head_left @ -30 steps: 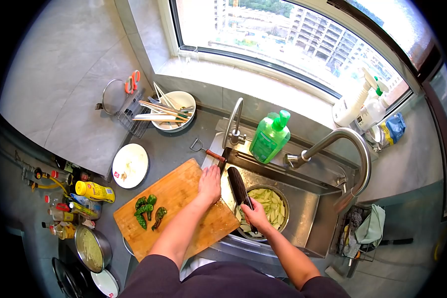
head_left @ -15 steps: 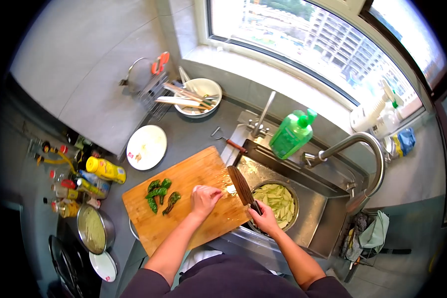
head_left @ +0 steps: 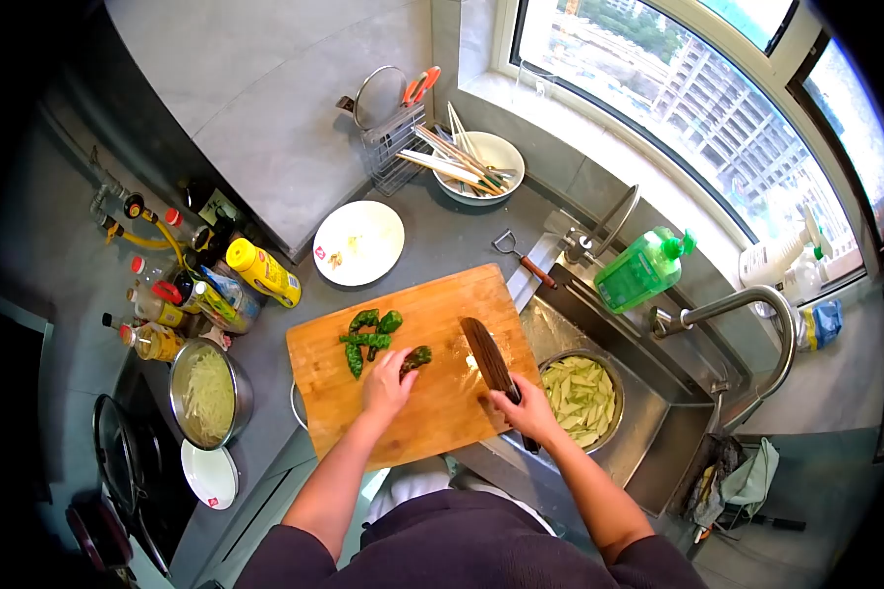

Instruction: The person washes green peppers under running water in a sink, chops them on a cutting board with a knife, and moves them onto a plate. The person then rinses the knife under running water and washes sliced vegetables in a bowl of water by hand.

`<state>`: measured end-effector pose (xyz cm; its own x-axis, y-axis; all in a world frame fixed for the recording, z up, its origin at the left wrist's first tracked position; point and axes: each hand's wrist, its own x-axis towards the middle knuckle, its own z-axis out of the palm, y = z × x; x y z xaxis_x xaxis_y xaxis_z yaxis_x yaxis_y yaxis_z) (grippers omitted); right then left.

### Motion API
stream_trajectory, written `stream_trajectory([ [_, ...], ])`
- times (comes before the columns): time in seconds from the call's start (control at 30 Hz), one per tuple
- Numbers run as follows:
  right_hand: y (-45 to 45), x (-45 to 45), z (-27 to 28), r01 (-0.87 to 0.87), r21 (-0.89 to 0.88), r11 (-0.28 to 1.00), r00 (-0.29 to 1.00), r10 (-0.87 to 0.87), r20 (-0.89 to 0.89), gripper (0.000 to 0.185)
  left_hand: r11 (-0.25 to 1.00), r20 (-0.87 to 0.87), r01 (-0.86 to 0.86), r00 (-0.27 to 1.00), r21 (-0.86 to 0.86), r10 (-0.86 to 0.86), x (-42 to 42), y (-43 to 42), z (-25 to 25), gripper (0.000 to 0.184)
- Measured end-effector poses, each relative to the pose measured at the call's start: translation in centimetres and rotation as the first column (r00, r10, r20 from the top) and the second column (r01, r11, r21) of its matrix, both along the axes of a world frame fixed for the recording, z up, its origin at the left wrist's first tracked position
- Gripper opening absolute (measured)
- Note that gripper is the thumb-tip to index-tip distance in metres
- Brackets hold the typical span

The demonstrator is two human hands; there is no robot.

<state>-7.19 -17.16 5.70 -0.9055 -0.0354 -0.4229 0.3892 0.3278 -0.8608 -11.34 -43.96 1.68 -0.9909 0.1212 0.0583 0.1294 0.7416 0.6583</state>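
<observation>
Left hand (head_left: 388,387): grip narrow on a pepper (head_left: 419,359); right hand (head_left: 527,408): grip holding the knife (head_left: 485,351) at the pepper's three o'clock, edge best kept clear of fingertips.

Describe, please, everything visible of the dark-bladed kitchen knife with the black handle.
The dark-bladed kitchen knife has a streaked brownish blade, apparently metal, and a black handle, gripped by the bare right hand. The blade is over the rectangular wooden cutting board, its tip pointing forward and slightly left; whether it touches the board is unclear.
</observation>
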Motion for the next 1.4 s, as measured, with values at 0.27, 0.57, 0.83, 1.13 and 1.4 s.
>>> stream_trajectory([
  [0.27, 1.3, 2.0, -0.8, -0.070, 0.305, 0.950, 0.974, 0.131, -0.186, 0.031, 0.957, -0.153, 0.279, 0.952, 0.082, -0.265, 0.5, 2.8, -1.4, 0.035],
  [0.57, 1.1, 3.2, 0.1, -0.131, 0.474, 0.871, 0.979, 0.189, -0.076, 0.029, 0.941, -0.188, 0.337, 0.926, 0.013, -0.329, 0.9, 2.0, -0.8, 0.027],
  [0.83, -0.2, 3.7, 1.8, -0.026, 0.549, 0.836, 0.965, 0.165, -0.206, 0.028, 0.959, -0.325, 0.281, 0.905, -0.032, -0.275, -0.7, 3.7, -0.4, 0.018],
  [1.13, -1.4, 3.5, 2.2, -0.134, 0.780, 0.612, 0.825, 0.505, -0.254, 0.027, 0.906, -0.253, 0.403, 0.870, -0.129, -0.423, 0.6, 4.0, -0.9, 0.010],
  [1.4, -1.7, 4.1, 3.0, -0.259, 0.803, 0.536, 0.830, 0.549, -0.099, 0.024, 0.940, -0.216, 0.334, 0.915, -0.072, -0.342, 1.8, 4.5, -1.7, 0.006],
])
